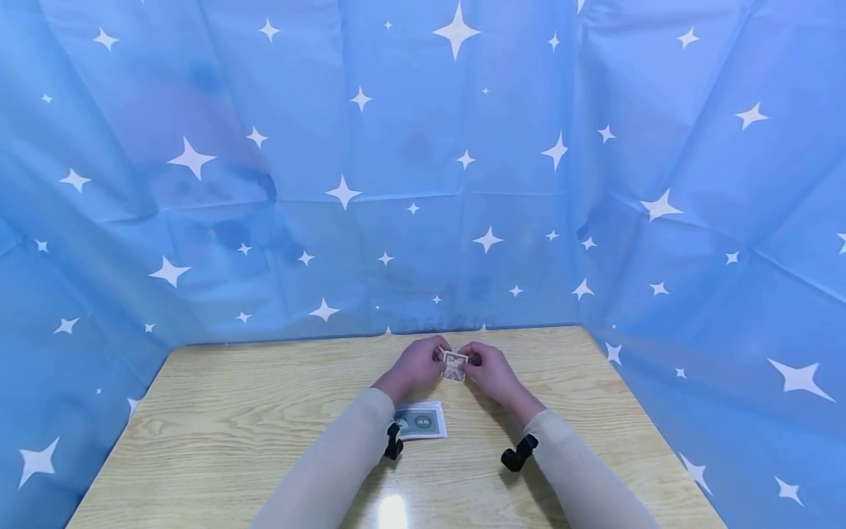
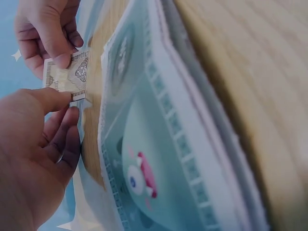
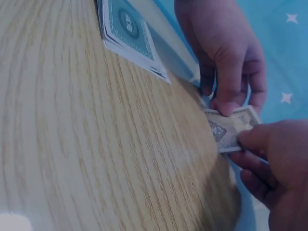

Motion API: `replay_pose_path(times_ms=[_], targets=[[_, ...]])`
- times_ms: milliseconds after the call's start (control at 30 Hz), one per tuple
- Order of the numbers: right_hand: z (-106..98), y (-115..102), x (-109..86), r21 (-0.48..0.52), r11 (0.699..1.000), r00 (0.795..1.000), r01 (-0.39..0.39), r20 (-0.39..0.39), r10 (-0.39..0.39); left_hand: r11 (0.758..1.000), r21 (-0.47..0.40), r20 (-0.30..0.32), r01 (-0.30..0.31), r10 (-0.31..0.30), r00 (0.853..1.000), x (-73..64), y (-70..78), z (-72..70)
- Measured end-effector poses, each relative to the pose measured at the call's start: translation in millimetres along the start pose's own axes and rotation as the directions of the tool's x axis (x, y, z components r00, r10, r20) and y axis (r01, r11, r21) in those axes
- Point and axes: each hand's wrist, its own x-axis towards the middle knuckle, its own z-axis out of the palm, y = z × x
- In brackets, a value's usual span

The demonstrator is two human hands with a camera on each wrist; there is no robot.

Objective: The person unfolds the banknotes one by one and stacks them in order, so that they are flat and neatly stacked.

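Observation:
Above the far part of the table, both hands pinch a small beige banknote that looks folded. My left hand grips its left edge between thumb and fingers. On the opposite edge, the thumb and fingers of my right hand do the same. The left wrist view shows the dark ornate print of the banknote between the two thumbs. Beneath my left wrist lies a stack of green printed notes, partly covered by the sleeve; its top note bears a one-eyed cartoon figure.
The light wood-grain table ends at a blue curtain with white stars, which also hangs along both sides. A black wrist device sits on the left wrist, another black device on the right. Glare marks the near tabletop.

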Motion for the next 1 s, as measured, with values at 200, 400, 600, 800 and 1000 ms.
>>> replay_pose_path(times_ms=[200,400,600,800,1000], targets=[[-1,-5,-2.9,0.103,0.995,1.000,-0.013,-0.006,0.014,0.993,-0.117,-0.045,-0.030,0.024,0.999,-3.2,-1.5,0.6],[-1,-7,-6.0,0.171,0.985,1.000,-0.019,-0.003,0.020,0.981,-0.172,-0.077,-0.084,0.072,0.994,-10.8,-2.3,-1.9],[3,-17,-16.4,0.275,0.960,0.998,-0.052,-0.014,0.058,0.950,-0.296,-0.076,-0.102,0.083,0.994,-24.7,-6.6,-7.2],[11,-28,-26.6,0.386,0.916,0.989,-0.111,-0.047,0.140,0.925,-0.369,-0.074,-0.096,0.074,0.995,-40.3,-6.4,-17.4],[20,-34,-36.3,0.432,0.889,0.984,-0.152,-0.015,0.176,0.914,-0.386,-0.100,-0.120,0.087,0.991,-47.2,-6.1,-27.7]])
